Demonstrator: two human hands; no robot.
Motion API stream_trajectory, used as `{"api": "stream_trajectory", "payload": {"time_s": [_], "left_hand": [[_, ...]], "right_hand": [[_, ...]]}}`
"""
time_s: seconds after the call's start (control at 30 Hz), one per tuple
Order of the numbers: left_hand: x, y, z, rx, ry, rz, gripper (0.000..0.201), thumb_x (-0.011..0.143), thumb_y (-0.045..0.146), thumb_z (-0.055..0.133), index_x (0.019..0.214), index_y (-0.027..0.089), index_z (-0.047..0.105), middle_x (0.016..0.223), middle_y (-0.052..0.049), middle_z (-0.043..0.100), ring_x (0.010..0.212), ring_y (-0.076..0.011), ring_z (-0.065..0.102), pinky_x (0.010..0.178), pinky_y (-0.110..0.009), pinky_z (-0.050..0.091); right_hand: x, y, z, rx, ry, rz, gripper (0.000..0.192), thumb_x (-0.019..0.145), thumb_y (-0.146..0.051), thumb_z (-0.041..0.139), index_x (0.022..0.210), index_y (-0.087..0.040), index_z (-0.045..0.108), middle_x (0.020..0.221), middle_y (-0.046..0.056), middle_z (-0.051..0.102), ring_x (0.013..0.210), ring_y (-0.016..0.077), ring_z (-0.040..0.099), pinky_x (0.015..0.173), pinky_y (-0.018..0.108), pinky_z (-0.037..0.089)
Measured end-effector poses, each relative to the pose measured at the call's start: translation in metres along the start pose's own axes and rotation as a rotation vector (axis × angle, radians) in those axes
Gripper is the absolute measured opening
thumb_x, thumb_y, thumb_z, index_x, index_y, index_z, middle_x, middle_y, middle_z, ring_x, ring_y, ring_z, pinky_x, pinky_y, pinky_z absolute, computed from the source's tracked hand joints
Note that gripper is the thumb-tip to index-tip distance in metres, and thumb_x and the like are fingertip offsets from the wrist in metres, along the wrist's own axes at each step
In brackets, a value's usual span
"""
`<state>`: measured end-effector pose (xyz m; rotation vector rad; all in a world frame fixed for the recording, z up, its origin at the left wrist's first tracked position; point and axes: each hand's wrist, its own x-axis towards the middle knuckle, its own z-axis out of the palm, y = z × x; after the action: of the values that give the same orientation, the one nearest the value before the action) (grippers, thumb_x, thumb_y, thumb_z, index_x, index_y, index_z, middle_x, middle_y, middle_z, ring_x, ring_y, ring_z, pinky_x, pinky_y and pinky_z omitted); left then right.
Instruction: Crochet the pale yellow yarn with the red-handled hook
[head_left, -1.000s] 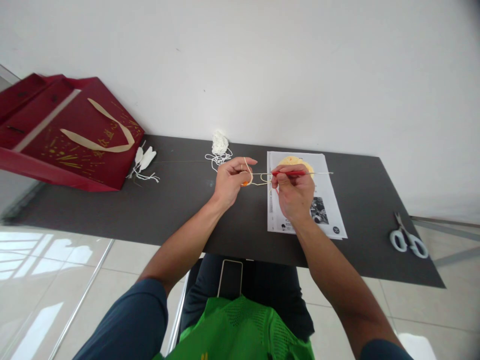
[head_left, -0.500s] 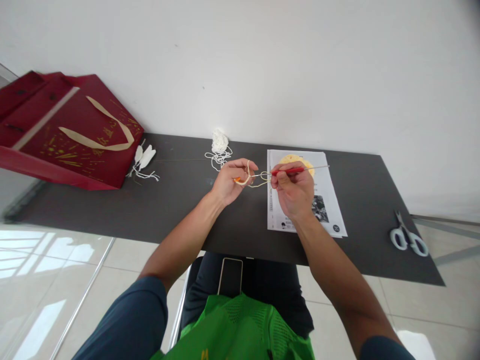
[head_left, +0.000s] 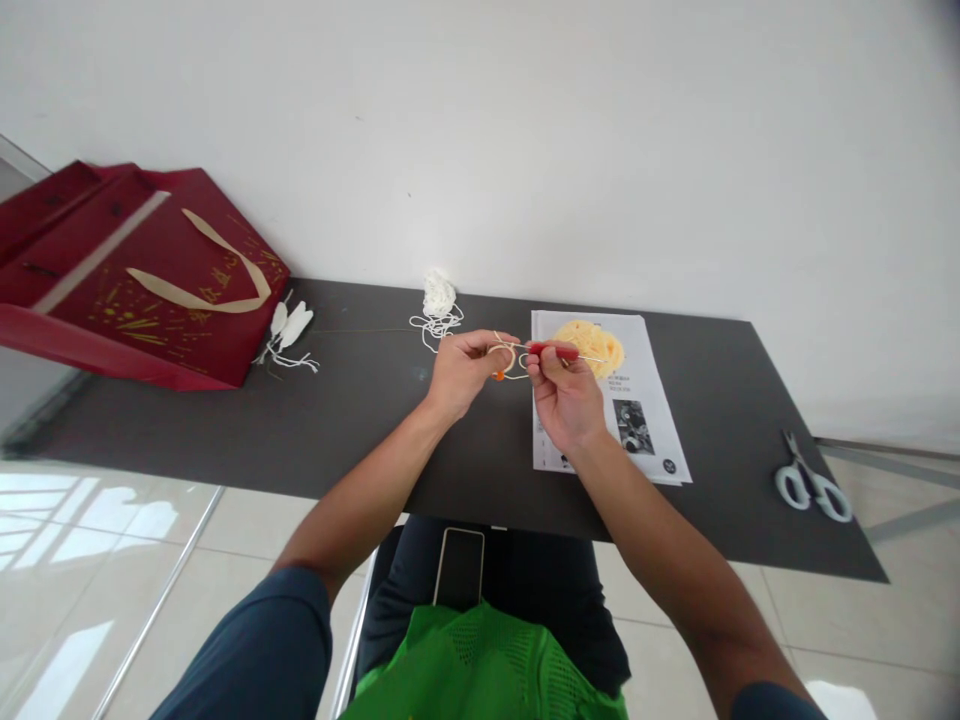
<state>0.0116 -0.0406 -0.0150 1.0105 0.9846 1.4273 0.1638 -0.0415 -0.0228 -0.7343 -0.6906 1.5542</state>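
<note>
My left hand point(head_left: 463, 375) pinches pale yellow yarn point(head_left: 517, 376), with a strand looped round its fingers. Beside its fingertips is a small orange piece point(head_left: 499, 376), too small to identify. In my right hand point(head_left: 571, 408), closed in a grip, is a crochet hook with a red handle point(head_left: 553, 350). The thin metal end points left and reaches the left fingertips; another thin metal end sticks out to the right. Both hands are close together above the dark table. Behind the right hand, a bundle of pale yellow yarn point(head_left: 600, 348) rests on printed sheets point(head_left: 664, 440).
White yarn point(head_left: 439, 296) lies against the wall behind my left hand. At the left stand a dark red gift bag point(head_left: 172, 270) and white tasselled pieces point(head_left: 294, 325). Scissors point(head_left: 804, 480) lie near the table's right end. A phone point(head_left: 460, 565) rests on my lap.
My right hand has moved left with the hook, closer to my left hand, uncovering more of the yellow yarn bundle. The whole view has shifted slightly.
</note>
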Motion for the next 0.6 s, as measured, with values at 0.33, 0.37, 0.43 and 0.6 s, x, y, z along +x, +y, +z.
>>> {"api": "stream_trajectory", "payload": {"time_s": [0.33, 0.37, 0.43, 0.6], "left_hand": [[-0.006, 0.001, 0.011, -0.039, 0.076, 0.020, 0.058, 0.068, 0.018, 0.079, 0.126, 0.017, 0.070, 0.078, 0.002, 0.072, 0.065, -0.0092, 0.063, 0.067, -0.024, 0.052], [-0.006, 0.001, 0.012, -0.032, 0.081, 0.024, 0.056, 0.069, 0.018, 0.079, 0.124, 0.017, 0.070, 0.078, 0.002, 0.071, 0.065, -0.0091, 0.063, 0.067, -0.024, 0.052], [-0.007, 0.000, 0.013, -0.007, 0.096, 0.045, 0.053, 0.069, 0.016, 0.077, 0.121, 0.018, 0.071, 0.078, 0.003, 0.069, 0.066, -0.0088, 0.061, 0.066, -0.024, 0.051], [-0.008, -0.002, 0.012, 0.061, 0.140, 0.122, 0.046, 0.069, 0.013, 0.074, 0.114, 0.020, 0.074, 0.073, 0.005, 0.061, 0.062, -0.0073, 0.054, 0.061, -0.022, 0.046]], "right_hand": [[-0.006, 0.010, 0.009, -0.034, 0.013, -0.088, 0.020, 0.080, -0.034, 0.084, 0.089, -0.024, 0.069, 0.091, -0.003, 0.079, 0.073, 0.0077, 0.072, 0.074, 0.022, 0.066], [-0.006, 0.010, 0.009, -0.037, 0.012, -0.093, 0.021, 0.080, -0.034, 0.084, 0.089, -0.024, 0.069, 0.091, -0.003, 0.078, 0.072, 0.0079, 0.072, 0.074, 0.022, 0.066], [-0.005, 0.010, 0.009, -0.048, 0.014, -0.105, 0.021, 0.080, -0.035, 0.084, 0.089, -0.024, 0.068, 0.091, -0.002, 0.078, 0.072, 0.0083, 0.072, 0.074, 0.023, 0.066], [-0.006, 0.008, 0.008, -0.070, 0.016, -0.153, 0.021, 0.080, -0.034, 0.083, 0.087, -0.024, 0.066, 0.090, -0.003, 0.076, 0.069, 0.0095, 0.069, 0.068, 0.026, 0.063]]}}
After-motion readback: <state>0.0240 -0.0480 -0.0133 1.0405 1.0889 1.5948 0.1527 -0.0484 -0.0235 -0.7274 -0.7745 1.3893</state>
